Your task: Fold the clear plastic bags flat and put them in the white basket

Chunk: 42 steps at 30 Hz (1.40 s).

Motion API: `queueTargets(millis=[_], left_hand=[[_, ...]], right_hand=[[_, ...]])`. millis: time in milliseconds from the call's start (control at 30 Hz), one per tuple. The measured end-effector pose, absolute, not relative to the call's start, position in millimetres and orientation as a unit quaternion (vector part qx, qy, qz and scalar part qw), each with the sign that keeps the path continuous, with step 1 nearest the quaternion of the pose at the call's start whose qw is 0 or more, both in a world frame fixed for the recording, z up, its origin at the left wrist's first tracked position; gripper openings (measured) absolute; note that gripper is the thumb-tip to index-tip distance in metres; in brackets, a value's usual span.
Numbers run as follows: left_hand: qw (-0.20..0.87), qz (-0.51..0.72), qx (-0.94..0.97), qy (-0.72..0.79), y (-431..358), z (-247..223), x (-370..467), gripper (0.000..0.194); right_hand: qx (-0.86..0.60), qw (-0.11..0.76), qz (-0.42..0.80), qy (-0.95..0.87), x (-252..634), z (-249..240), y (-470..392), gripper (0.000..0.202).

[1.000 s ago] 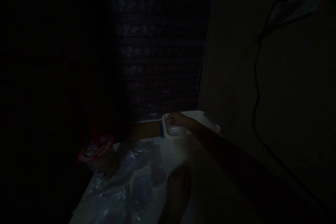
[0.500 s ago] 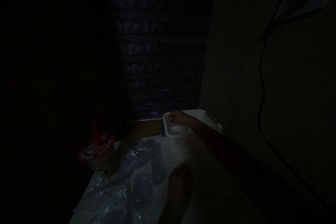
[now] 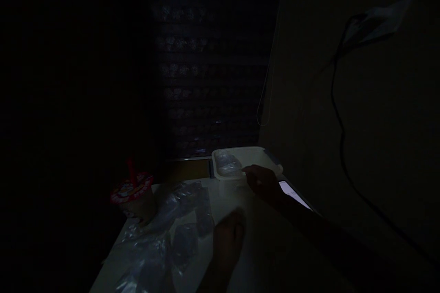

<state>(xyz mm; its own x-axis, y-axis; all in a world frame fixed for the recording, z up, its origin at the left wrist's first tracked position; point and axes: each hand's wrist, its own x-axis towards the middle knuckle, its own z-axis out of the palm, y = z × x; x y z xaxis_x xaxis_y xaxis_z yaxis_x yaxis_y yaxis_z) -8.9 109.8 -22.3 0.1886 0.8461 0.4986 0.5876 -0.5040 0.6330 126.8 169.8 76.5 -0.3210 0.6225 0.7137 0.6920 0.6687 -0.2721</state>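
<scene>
The scene is very dark. My right hand [image 3: 261,180] is closed at the near right rim of a white bin [image 3: 237,181]; whatever its fingers may hold is too dark to tell. Inside the bin, at the left, lies a clear plastic packet [image 3: 228,164]. Lower down, my left hand [image 3: 228,233] is curled over the white table [image 3: 220,197], its fingers dim and blurred. To its left, clear plastic bags [image 3: 185,242] are spread over the tabletop.
A cup [image 3: 137,201] with a red patterned lid and red straw stands at the table's left edge. A lit screen [image 3: 294,194] lies right of my right forearm. Blinds [image 3: 213,78] hang behind. A black cable [image 3: 342,142] runs down the right wall.
My right hand has come out of the bin toward me and to the right, uncovering the packet and the lit screen. My left hand has shifted slightly left.
</scene>
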Motion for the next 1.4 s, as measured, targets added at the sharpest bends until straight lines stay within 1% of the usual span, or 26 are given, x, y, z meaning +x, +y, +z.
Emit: queueTargets(millis=[100, 200, 300, 400, 433, 500, 633, 767, 800, 833, 867, 1000, 1133, 1267, 1400], left_hand=[[0.115, 0.435, 0.738, 0.503, 108, -23, -11, 0.027], [0.048, 0.426, 0.725, 0.539, 106, -17, -14, 0.026], [-0.015, 0.353, 0.728, 0.587, 103, 1, -19, 0.029], [-0.032, 0.213, 0.745, 0.631, 102, 27, -29, 0.028], [-0.033, 0.193, 0.740, 0.643, 102, 35, -34, 0.026], [-0.035, 0.166, 0.738, 0.653, 100, 49, -51, 0.025], [-0.042, 0.124, 0.716, 0.686, 82, 64, -100, 0.024], [-0.059, 0.117, 0.667, 0.733, 54, 63, -156, 0.033], [-0.059, 0.123, 0.651, 0.747, 50, 61, -168, 0.036], [-0.036, 0.153, 0.622, 0.767, 46, 58, -177, 0.037], [-0.021, 0.157, 0.615, 0.772, 45, 55, -185, 0.037], [0.043, 0.179, 0.604, 0.775, 47, 55, -193, 0.017], [0.055, 0.262, 0.595, 0.758, 54, 74, -176, 0.020], [0.089, 0.374, 0.590, 0.710, 63, 95, -152, 0.015], [0.171, 0.481, 0.568, 0.646, 72, 104, -121, 0.016]], right_hand=[[-0.481, 0.396, -0.015, -0.782, 139, 35, 141, 0.026], [-0.545, 0.373, 0.035, -0.750, 146, -4, 125, 0.030], [-0.577, 0.330, 0.086, -0.742, 152, -26, 117, 0.032], [-0.584, 0.311, 0.122, -0.740, 155, -32, 112, 0.032], [-0.581, 0.315, 0.125, -0.740, 155, -31, 110, 0.032], [-0.577, 0.328, 0.124, -0.737, 154, -29, 108, 0.032], [-0.567, 0.328, 0.129, -0.744, 154, -29, 107, 0.032], [-0.549, 0.329, 0.127, -0.758, 154, -31, 109, 0.034], [-0.546, 0.330, 0.128, -0.759, 153, -31, 109, 0.034], [-0.547, 0.330, 0.128, -0.759, 153, -31, 109, 0.034], [-0.549, 0.328, 0.129, -0.758, 152, -30, 109, 0.033], [-0.552, 0.317, 0.126, -0.761, 153, -29, 107, 0.032], [-0.542, 0.334, 0.118, -0.762, 155, -32, 107, 0.031], [-0.542, 0.385, 0.126, -0.736, 149, -25, 104, 0.029], [-0.474, 0.450, 0.189, -0.733, 126, 2, 94, 0.025]])
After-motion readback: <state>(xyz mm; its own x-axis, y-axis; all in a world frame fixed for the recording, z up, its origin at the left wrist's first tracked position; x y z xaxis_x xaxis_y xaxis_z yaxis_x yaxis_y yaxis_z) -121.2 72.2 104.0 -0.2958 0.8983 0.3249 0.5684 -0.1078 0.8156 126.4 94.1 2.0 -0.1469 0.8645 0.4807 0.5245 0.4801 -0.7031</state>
